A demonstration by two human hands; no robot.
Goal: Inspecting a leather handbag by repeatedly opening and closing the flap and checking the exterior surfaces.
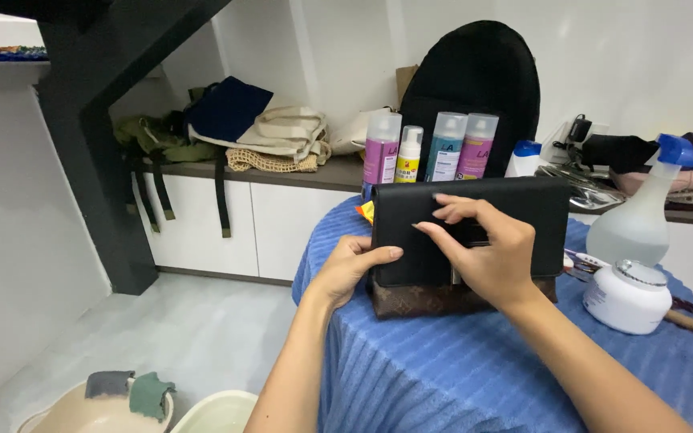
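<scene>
A black flap bag with a brown patterned base (411, 301) stands upright on a round table covered in blue ribbed cloth (443, 377). My left hand (350, 269) grips the bag's left edge, thumb on the black flap (475, 204). My right hand (487, 244) lies over the middle of the flap, fingers spread and pressing near the clasp, which is mostly hidden under the hand.
Several spray bottles (431, 148) stand behind the bag, before a black backpack (475, 76). A clear spray bottle with blue cap (639, 212) and a white jar (627, 297) sit at right. Folded bags (258, 128) lie on the shelf. Basins with rags (134, 401) rest on the floor.
</scene>
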